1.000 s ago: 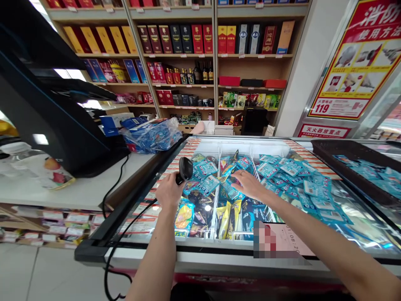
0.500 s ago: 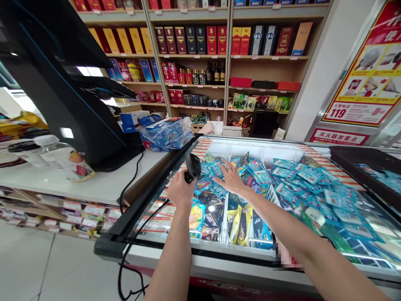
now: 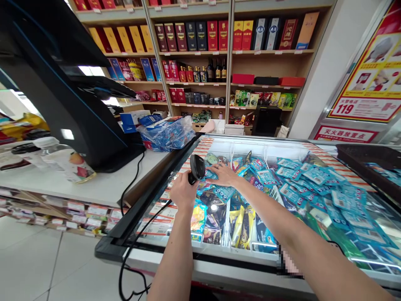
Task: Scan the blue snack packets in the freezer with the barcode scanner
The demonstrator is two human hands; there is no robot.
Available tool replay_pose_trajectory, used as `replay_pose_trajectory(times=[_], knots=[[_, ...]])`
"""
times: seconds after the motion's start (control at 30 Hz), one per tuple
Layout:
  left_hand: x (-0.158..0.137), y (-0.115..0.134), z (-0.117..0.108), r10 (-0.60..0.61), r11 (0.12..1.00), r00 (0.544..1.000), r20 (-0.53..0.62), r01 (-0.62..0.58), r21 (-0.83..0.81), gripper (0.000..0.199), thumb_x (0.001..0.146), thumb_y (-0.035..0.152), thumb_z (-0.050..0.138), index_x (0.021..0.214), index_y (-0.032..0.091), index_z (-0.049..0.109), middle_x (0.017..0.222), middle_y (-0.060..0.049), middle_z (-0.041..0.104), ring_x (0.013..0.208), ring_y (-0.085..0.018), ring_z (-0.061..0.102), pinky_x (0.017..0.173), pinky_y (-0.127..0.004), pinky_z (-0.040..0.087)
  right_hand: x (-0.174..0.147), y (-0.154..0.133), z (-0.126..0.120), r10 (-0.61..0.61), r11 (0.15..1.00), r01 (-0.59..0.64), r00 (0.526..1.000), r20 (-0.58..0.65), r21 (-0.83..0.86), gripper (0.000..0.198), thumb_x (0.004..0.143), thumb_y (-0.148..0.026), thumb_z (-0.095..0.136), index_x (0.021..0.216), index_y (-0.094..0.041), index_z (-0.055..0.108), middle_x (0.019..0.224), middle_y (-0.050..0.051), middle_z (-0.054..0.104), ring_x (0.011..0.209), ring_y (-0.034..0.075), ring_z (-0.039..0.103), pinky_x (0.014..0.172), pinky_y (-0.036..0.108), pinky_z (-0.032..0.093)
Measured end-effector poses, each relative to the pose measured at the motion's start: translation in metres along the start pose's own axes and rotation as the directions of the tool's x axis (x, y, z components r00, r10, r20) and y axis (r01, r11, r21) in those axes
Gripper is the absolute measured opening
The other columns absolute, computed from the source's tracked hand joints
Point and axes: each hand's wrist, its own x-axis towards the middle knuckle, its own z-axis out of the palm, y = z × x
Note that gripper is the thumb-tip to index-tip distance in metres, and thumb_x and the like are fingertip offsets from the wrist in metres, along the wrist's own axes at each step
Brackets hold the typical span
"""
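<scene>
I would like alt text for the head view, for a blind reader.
The left hand holds a black corded scanner; the right hand is over blue packets at a glass-topped case. Shelves of boxed goods stand behind.

My left forearm (image 3: 175, 255) and right forearm (image 3: 278, 219) are bare, as is my left grip (image 3: 182, 190). My right grip (image 3: 226, 174) wears a small ring (image 3: 218, 166). Dark clothing (image 3: 203, 294) shows at my lap.
</scene>
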Motion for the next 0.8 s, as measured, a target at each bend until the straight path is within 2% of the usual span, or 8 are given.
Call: replay_pose_trajectory(times=[0.1,0.2,0.3,0.43,0.67,0.8], knots=[[-0.003,0.006,-0.002,0.020,1.000,1.000,0.018,-0.020,0.010,0.036,0.076,0.043,0.057,0.108,0.025,0.056,0.098,-0.005,0.064,0.090,-0.023,0.058,0.060,-0.029,0.034,-0.021,0.000,-0.006,-0.020,1.000,0.019,0.999,-0.044,-0.016,0.068,0.079,-0.068,0.041,0.137,-0.034,0.037,0.133,0.005,0.047,0.125,0.030,0.032,0.103,0.050,0.024],[-0.006,0.013,-0.002,0.061,0.998,0.998,0.021,-0.061,0.010,0.036,0.075,0.041,0.059,0.107,0.025,0.057,0.098,-0.005,0.064,0.090,-0.023,0.057,0.062,-0.029,0.035,-0.049,0.004,-0.012,0.020,0.999,-0.023,0.997,-0.080,-0.034,0.067,0.080,-0.068,0.037,0.138,-0.035,0.034,0.133,0.005,0.047,0.125,0.030,0.032,0.102,0.050,0.024],[-0.010,0.016,0.002,0.150,0.988,0.988,0.046,-0.151,0.016,0.037,0.075,0.039,0.059,0.109,0.024,0.057,0.097,-0.006,0.064,0.091,-0.023,0.057,0.063,-0.029,0.035,-0.075,0.011,-0.019,0.093,0.994,-0.097,0.992,-0.080,-0.044,0.067,0.080,-0.071,0.031,0.137,-0.036,0.036,0.133,0.006,0.045,0.124,0.031,0.033,0.100,0.054,0.024],[-0.012,0.017,0.010,0.319,0.947,0.942,0.105,-0.321,-0.005,0.039,0.076,0.041,0.058,0.112,0.026,0.055,0.100,-0.005,0.064,0.092,-0.022,0.057,0.063,-0.029,0.037,-0.099,0.019,-0.028,0.215,0.975,-0.219,0.973,-0.081,-0.044,0.068,0.079,-0.075,0.027,0.134,-0.037,0.040,0.133,0.007,0.044,0.123,0.032,0.032,0.098,0.057,0.024],[-0.014,0.020,0.012,0.357,0.932,0.924,0.135,-0.363,0.021,0.041,0.076,0.038,0.057,0.115,0.026,0.053,0.102,-0.005,0.063,0.097,-0.022,0.057,0.067,-0.028,0.039,-0.120,0.027,-0.034,0.277,0.960,-0.280,0.958,-0.067,-0.032,0.068,0.079,-0.075,0.024,0.133,-0.037,0.040,0.133,0.007,0.043,0.125,0.030,0.031,0.101,0.059,0.018],[-0.015,0.023,0.009,0.398,0.914,0.905,0.154,-0.405,0.015,0.040,0.077,0.037,0.056,0.115,0.025,0.053,0.103,-0.005,0.063,0.097,-0.022,0.057,0.069,-0.029,0.041,-0.121,0.042,-0.031,0.370,0.928,-0.373,0.924,-0.096,-0.010,0.067,0.082,-0.071,0.017,0.135,-0.036,0.039,0.139,0.007,0.040,0.129,0.033,0.026,0.100,0.065,0.014]])
